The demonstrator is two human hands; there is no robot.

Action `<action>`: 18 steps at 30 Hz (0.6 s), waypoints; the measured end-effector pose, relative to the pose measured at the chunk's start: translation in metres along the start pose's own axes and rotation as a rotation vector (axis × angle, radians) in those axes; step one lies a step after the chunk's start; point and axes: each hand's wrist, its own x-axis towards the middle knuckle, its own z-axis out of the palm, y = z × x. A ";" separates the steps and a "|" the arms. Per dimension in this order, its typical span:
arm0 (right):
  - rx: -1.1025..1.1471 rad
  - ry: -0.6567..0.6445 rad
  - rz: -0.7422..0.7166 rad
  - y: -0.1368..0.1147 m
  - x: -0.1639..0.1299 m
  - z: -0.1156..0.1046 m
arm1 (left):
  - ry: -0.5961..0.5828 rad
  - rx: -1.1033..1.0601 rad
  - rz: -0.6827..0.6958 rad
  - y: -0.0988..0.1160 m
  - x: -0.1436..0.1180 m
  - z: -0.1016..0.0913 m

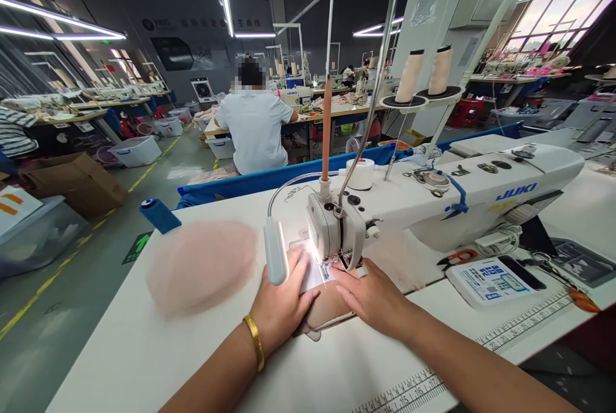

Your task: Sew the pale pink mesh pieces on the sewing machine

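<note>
Fabric (332,304) lies between the hands, beneath the needle end of the sewing machine (481,176). The left hand (282,301) spreads flat over its left side, fingers loose; the right hand (375,294) has its fingertips down on it near the needle. They are close but apart; whether the right pinches the fabric, I cannot tell.

A green floor sign (137,247) shows a white arrow; the wall lettering (216,23) is too faint to read surely. The ruler (404,395) reads 14, 15, 16, 17 in part, the box (488,281) carries blue characters, and the machine's arm says JUKI.

A blue cone (161,215) stands at the table's left, just beside a blurred pink piece (202,265). The lamp (276,252) hides part of the left hand. Beyond sits a person in white (260,127), back turned. Two thread cones (411,76) stand farther right, above red-handled snips (459,258).
</note>
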 end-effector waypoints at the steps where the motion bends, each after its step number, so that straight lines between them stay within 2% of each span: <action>1: 0.008 -0.004 -0.009 0.000 -0.001 0.001 | -0.036 0.044 -0.017 0.002 -0.001 -0.004; 5: 0.112 0.018 -0.136 -0.007 -0.001 -0.001 | -0.224 0.158 -0.059 0.025 -0.005 -0.034; 8: 0.242 -0.047 -0.256 -0.021 0.005 -0.009 | -0.346 0.013 0.010 0.038 -0.010 -0.058; 10: 0.307 -0.085 -0.315 -0.029 0.007 -0.013 | -0.319 -0.042 0.012 0.035 -0.011 -0.066; 14: 0.344 -0.072 -0.371 -0.033 0.003 -0.015 | -0.152 0.154 -0.148 0.009 -0.005 -0.064; 18: 0.342 -0.135 -0.393 -0.031 -0.005 -0.022 | -0.196 0.169 -0.286 -0.005 -0.001 -0.055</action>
